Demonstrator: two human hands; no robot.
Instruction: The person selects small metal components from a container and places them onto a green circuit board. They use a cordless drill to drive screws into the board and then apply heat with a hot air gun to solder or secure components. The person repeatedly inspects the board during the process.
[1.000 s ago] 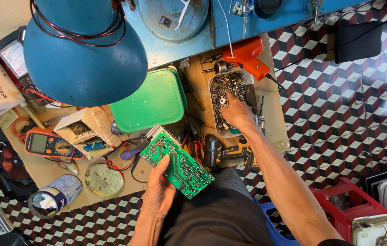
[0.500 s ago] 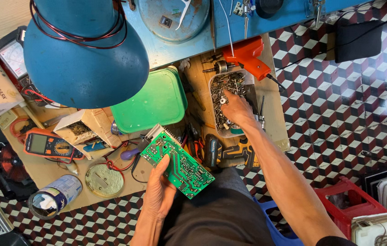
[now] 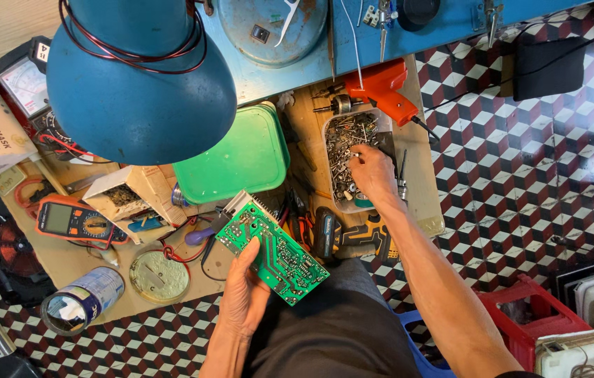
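Resting across the left hand (image 3: 244, 297), the green circuit board (image 3: 274, 250) lies over the lap — fingers curled under it, thumb on its face. Up the bench, the right hand (image 3: 372, 171) dips bent fingers into the tray of screws (image 3: 344, 140) — whether they pinch one cannot be told — beside the green lid (image 3: 237, 157).

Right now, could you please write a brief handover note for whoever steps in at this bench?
Left hand: holds the green circuit board by its lower edge, over the lap.
Right hand: fingers in the clear tray of screws and small metal parts; whether they pinch a piece cannot be told.
Nearby: green lid, orange glue gun, multimeter.
Done: board in hand. Left: nothing fitted to it yet.
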